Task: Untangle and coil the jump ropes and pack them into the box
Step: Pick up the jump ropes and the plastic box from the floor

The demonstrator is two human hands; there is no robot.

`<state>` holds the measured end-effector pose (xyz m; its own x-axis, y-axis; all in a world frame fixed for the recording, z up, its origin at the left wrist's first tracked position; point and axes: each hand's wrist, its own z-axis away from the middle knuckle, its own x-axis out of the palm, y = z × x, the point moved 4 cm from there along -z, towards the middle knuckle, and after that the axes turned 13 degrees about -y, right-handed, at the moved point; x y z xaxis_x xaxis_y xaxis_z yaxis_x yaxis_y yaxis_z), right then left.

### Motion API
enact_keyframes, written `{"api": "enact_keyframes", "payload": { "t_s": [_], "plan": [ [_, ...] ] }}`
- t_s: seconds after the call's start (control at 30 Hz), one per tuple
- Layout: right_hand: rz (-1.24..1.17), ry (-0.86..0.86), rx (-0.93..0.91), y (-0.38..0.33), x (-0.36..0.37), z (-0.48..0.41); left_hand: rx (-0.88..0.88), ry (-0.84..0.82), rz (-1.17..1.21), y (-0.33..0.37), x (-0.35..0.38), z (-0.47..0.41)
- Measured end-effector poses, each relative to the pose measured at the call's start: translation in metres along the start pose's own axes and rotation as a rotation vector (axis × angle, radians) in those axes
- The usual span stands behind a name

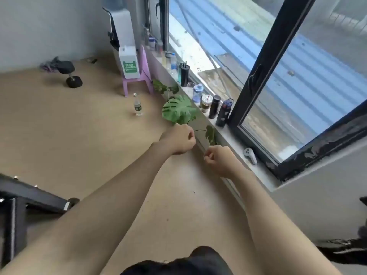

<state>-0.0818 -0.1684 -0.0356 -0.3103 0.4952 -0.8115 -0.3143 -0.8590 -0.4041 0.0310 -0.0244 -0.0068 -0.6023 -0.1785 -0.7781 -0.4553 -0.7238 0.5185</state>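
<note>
Both my arms reach forward over the tan floor. My left hand is held up with its fingers curled into a loose fist, just in front of a green plant leaf. My right hand is a little nearer and to the right, its fingers also curled and thumb against forefinger. I can see no rope in either hand or between them. A dark and purple tangle, possibly ropes, lies on the floor far back left beside a dumbbell. No box is in view.
A monstera plant stands by the windowsill, which holds several bottles and cups and a white controller. Further off are a small bottle on the floor, a purple stool and a dumbbell. A black metal frame sits at left.
</note>
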Motion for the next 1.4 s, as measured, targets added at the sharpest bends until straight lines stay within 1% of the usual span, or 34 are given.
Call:
{"api": "enact_keyframes", "payload": {
  "t_s": [0.1, 0.2, 0.3, 0.4, 0.47, 0.53, 0.63, 0.73, 0.77, 0.9, 1.03, 1.2, 1.4],
  "plan": [
    [-0.023, -0.128, 0.015, -0.010, 0.023, -0.036, -0.067, -0.054, 0.004, -0.047, 0.008, -0.016],
    [-0.011, -0.172, 0.052, -0.023, 0.036, -0.086, -0.108, -0.118, 0.028, -0.095, 0.010, -0.045],
    [0.002, -0.184, 0.061, -0.038, 0.036, -0.160, -0.118, -0.151, 0.053, -0.144, -0.006, -0.086],
    [0.039, -0.269, -0.016, -0.063, 0.032, -0.245, -0.111, -0.201, 0.092, -0.193, -0.038, -0.133],
    [0.069, -0.351, -0.070, -0.086, 0.024, -0.301, -0.122, -0.203, 0.118, -0.226, -0.072, -0.160],
    [0.075, -0.376, -0.104, -0.114, 0.009, -0.352, -0.174, -0.189, 0.158, -0.260, -0.111, -0.182],
    [0.029, -0.308, -0.130, -0.165, -0.020, -0.425, -0.255, -0.141, 0.236, -0.316, -0.170, -0.212],
    [-0.104, -0.198, -0.168, -0.223, -0.052, -0.495, -0.295, -0.031, 0.322, -0.368, -0.232, -0.238],
    [-0.115, -0.192, -0.190, -0.243, -0.060, -0.519, -0.300, 0.000, 0.350, -0.385, -0.252, -0.248],
    [-0.112, -0.264, -0.264, -0.327, -0.076, -0.622, -0.326, 0.063, 0.430, -0.472, -0.324, -0.295],
    [-0.139, -0.276, -0.303, -0.420, -0.086, -0.739, -0.335, 0.115, 0.427, -0.583, -0.400, -0.347],
    [-0.108, -0.281, -0.305, -0.545, -0.112, -0.876, -0.371, 0.086, 0.412, -0.716, -0.515, -0.398],
    [-0.081, -0.223, -0.313, -0.675, -0.142, -1.023, -0.420, 0.134, 0.406, -0.839, -0.655, -0.462]
  ]
}}
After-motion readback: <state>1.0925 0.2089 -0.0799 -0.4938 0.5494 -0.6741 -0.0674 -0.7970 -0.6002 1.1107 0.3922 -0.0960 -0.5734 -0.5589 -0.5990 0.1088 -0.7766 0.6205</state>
